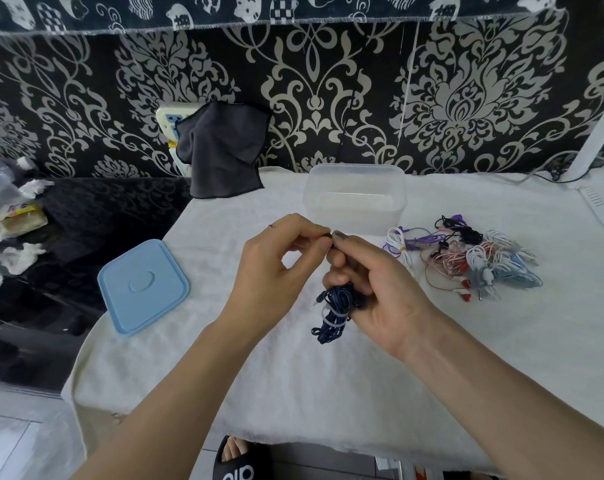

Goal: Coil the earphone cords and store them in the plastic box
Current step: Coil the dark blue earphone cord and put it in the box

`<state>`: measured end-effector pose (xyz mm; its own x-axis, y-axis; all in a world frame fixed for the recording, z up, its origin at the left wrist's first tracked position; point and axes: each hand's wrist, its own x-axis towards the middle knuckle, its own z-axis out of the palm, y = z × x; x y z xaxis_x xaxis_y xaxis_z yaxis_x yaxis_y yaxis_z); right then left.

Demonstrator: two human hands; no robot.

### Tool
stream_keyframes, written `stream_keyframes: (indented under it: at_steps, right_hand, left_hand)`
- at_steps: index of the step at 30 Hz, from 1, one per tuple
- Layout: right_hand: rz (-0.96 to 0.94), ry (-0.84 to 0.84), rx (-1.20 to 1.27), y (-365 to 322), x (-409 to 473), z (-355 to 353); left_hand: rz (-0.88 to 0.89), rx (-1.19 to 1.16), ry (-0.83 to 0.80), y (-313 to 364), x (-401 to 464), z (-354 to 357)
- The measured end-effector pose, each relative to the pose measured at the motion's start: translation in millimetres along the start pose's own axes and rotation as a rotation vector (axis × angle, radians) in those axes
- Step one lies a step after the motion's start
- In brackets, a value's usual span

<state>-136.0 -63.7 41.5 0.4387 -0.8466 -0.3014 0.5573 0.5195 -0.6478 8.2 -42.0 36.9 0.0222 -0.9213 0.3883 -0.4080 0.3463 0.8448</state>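
Both hands work one dark blue tied earphone cord bundle (336,306): your right hand (373,289) grips it steady, your left hand (279,268) pinches its end; the clear plastic box (355,195) waits open just beyond.

A dark blue earphone cord (335,311), bundled into loops and bound by a white tie, hangs just below the frame's centre. The clear plastic box (355,197) stands open above centre, its blue lid (143,285) flat at left. More coiled cords (466,259), white, purple, red and pale blue, lie heaped at right.
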Motion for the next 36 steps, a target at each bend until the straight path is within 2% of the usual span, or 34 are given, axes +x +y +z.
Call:
stream_keyframes:
  at_steps: [4,8,20,24,29,32,36]
  right_hand:
    - [0.002,-0.002,-0.028,0,1,0]
    - [0.005,0.002,-0.03,-1,0,-1]
    - [0.007,0.006,-0.045,0,-2,0]
    - [0.059,-0.004,0.003,-1,1,-1]
    - [0.104,0.033,-0.061,4,13,-7]
    - [0.094,0.051,-0.139,6,19,-11]
    - [0.046,0.112,-0.191,4,23,-14]
  left_hand:
    - [-0.021,-0.058,-0.014,1,1,-2]
    - [0.019,-0.013,-0.048,1,2,-3]
    - [0.008,-0.044,-0.031,-4,1,-5]
    - [0.014,0.023,-0.031,-8,0,-10]
    - [-0.019,0.174,-0.109,-17,-3,-17]
    - [-0.138,0.163,-0.154,-17,-6,-17]
    - [-0.508,0.002,-0.252,-19,-9,-15]
